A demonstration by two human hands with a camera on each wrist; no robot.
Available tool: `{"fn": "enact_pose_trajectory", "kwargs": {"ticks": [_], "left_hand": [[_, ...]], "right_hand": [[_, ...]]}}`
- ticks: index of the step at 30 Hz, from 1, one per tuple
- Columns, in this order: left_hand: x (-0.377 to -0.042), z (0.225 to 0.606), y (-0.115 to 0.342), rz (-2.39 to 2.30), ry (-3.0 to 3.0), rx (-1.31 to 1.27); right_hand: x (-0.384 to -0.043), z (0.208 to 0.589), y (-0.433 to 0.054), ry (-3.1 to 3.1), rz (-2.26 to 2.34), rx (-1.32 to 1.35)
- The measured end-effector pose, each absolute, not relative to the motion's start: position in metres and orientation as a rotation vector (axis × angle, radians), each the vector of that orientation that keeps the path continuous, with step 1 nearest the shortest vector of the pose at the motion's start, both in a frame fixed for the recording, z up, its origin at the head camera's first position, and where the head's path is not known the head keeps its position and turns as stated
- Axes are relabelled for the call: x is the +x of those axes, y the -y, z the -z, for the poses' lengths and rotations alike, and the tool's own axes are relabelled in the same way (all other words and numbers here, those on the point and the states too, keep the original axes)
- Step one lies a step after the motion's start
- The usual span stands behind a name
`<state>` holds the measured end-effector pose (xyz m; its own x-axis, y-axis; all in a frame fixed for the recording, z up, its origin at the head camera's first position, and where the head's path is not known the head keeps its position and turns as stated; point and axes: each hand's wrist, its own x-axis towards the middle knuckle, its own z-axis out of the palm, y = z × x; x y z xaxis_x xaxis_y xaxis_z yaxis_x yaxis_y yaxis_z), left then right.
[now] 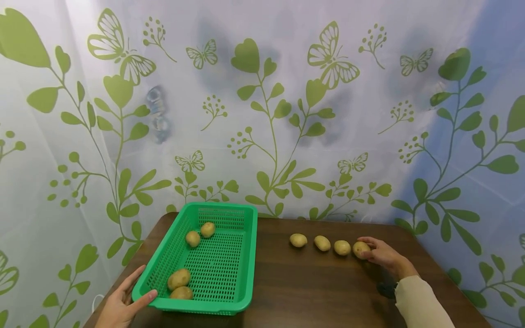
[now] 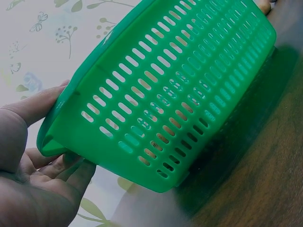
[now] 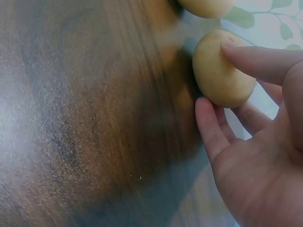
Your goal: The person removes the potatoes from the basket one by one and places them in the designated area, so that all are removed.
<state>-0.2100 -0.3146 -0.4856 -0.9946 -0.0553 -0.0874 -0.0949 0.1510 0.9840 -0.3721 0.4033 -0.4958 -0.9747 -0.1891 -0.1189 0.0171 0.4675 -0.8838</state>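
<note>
A green plastic basket (image 1: pixel 251 255) with slotted walls stands on the left of the table. My left hand (image 1: pixel 120 303) grips its near-left corner, thumb over the rim and fingers beneath it; the left wrist view shows the slotted side (image 2: pixel 78 125) close up. Inside, two potatoes (image 1: pixel 193 238) lie toward the back and two more (image 1: pixel 179 279) at the near left. On the right, my right hand (image 1: pixel 387 258) holds the end potato (image 1: pixel 361 250) of a row between thumb and fingers. Its thumb presses the potato's side in the right wrist view (image 3: pixel 218 80).
Left of the held potato, three more potatoes (image 1: pixel 321 243) lie in a row on the brown wooden table (image 1: pixel 303 291). A pale curtain (image 1: pixel 287 136) with green leaves and butterflies hangs right behind the table. A dark band (image 1: pixel 386 289) sits at the right wrist.
</note>
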Motion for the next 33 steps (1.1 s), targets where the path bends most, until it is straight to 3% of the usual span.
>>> {"fn": "enact_pose_trajectory", "kwargs": {"ticks": [21,33], "left_hand": [[-0.212,0.488,0.316,-2.024,-2.357,-0.162],[-0.213,0.488,0.319,-1.959,-2.384,-0.217]], "right_hand": [[-0.359,0.465,-0.407,-2.600,1.464,-0.096],[-0.367,0.437,-0.399,-2.837,1.148,-0.420]]}}
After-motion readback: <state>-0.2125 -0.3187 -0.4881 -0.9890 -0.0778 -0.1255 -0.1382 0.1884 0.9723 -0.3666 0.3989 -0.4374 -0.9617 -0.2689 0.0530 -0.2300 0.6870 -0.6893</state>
